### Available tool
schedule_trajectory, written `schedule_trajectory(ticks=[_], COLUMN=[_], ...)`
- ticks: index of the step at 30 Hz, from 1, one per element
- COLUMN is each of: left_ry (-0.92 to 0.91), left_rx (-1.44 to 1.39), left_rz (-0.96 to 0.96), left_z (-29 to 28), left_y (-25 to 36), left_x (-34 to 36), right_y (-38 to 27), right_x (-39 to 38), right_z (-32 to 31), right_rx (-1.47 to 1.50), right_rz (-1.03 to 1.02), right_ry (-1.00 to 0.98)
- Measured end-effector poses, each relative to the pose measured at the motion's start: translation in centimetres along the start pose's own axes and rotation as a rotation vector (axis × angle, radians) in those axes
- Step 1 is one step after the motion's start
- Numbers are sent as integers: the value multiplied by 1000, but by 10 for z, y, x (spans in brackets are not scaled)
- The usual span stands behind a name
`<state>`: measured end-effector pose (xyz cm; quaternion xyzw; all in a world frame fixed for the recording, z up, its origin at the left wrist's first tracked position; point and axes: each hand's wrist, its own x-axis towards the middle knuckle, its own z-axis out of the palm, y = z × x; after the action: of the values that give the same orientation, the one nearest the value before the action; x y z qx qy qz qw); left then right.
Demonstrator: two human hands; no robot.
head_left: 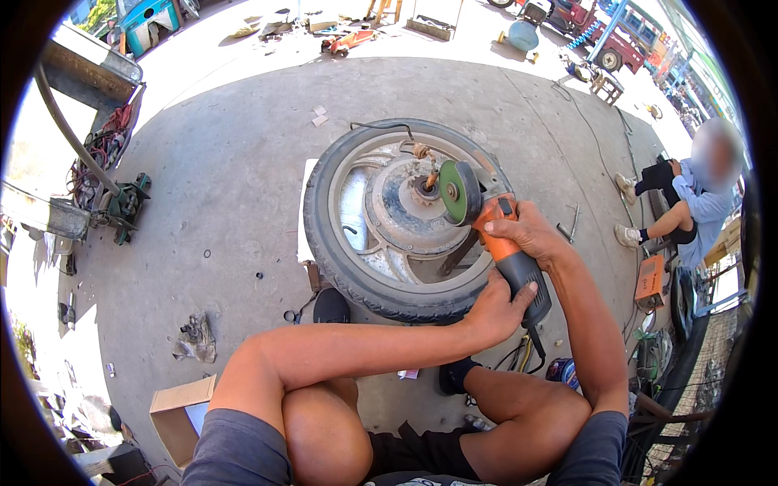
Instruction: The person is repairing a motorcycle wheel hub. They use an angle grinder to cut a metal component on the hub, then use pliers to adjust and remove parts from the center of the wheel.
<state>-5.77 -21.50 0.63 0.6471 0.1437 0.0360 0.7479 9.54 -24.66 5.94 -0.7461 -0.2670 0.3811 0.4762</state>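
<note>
An orange and black angle grinder (512, 263) is held in both hands. My right hand (531, 235) is closed around its orange body, and my left hand (498, 312) grips the black rear housing. Its green disc (462, 194) is beside the rusty axle (431, 180) at the centre of a wheel with a grey metal hub (389, 227) and a black tyre (332, 266). A cable arches over the tyre from the axle. Whether the disc touches the axle I cannot tell.
A seated person (705, 202) is on the right, beside an orange box (651, 283). Machinery with hoses (121, 211) stands at the left, an open cardboard box (174, 421) lower left, a blue compressor (523, 34) behind. Cables and tools lie on the concrete floor (203, 259).
</note>
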Motion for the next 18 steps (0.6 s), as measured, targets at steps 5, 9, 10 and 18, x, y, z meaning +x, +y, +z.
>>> schedule_trajectory(ticks=[5, 9, 10, 18], left_ry=[1, 7, 11, 47], left_rx=[18, 18, 22, 9], left_rz=[-2, -20, -17, 33], left_z=[-1, -1, -1, 1], left_y=[1, 5, 4, 0], left_x=[0, -2, -2, 0], right_y=[0, 0, -1, -6], right_x=[0, 1, 1, 0], right_z=[0, 0, 1, 2], right_rx=[-3, 9, 12, 25], right_rz=[-6, 8, 3, 4], right_ry=[-4, -2, 5, -21])
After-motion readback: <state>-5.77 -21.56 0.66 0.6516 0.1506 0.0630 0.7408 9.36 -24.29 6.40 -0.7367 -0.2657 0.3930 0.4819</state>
